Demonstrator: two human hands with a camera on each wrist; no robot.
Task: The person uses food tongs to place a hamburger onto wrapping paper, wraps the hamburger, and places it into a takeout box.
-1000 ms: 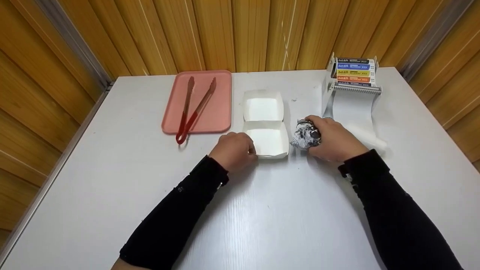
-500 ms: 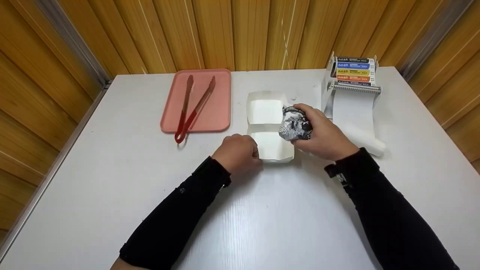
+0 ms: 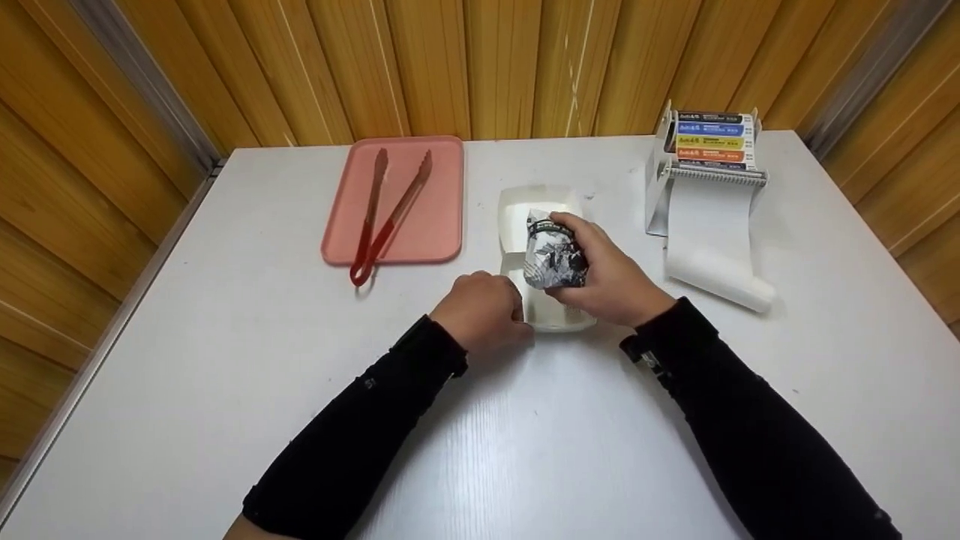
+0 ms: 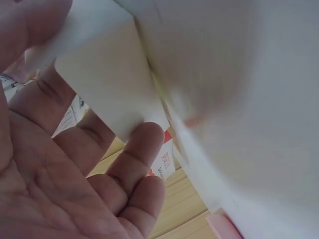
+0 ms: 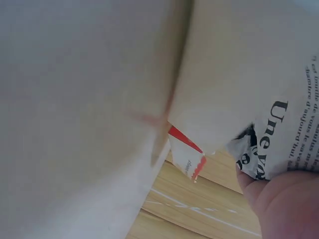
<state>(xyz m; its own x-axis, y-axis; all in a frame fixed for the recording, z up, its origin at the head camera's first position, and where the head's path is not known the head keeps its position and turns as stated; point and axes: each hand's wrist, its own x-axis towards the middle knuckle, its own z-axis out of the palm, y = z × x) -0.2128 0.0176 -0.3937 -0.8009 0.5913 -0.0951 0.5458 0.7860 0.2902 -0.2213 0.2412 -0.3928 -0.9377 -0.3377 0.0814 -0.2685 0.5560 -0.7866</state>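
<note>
My right hand (image 3: 615, 274) holds a parcel wrapped in black-and-white newsprint-style paper (image 3: 549, 262) above the open white paper takeaway box (image 3: 556, 324). The parcel covers part of both halves of the box. At the box's near left corner, my left hand (image 3: 484, 311) grips the wall. The left wrist view has the box's side wall (image 4: 104, 74) between thumb and fingers. Large printed words show on the parcel's wrap (image 5: 289, 124) in the right wrist view, beside the box wall (image 5: 214, 74). A red-and-white printed flap (image 5: 187, 154) sticks out beyond it.
Left of the box lies a pink tray (image 3: 442, 225) with red-handled tongs (image 3: 371, 244) on it, their handle end over its near edge. At the back right stands a dispenser (image 3: 709, 142) with coloured boxes, a white paper roll (image 3: 724, 281) hanging out in front.
My right hand has carried the wrapped parcel left, from beside the box to over it. The box has shifted slightly right and nearer, with my left hand still at its corner.
</note>
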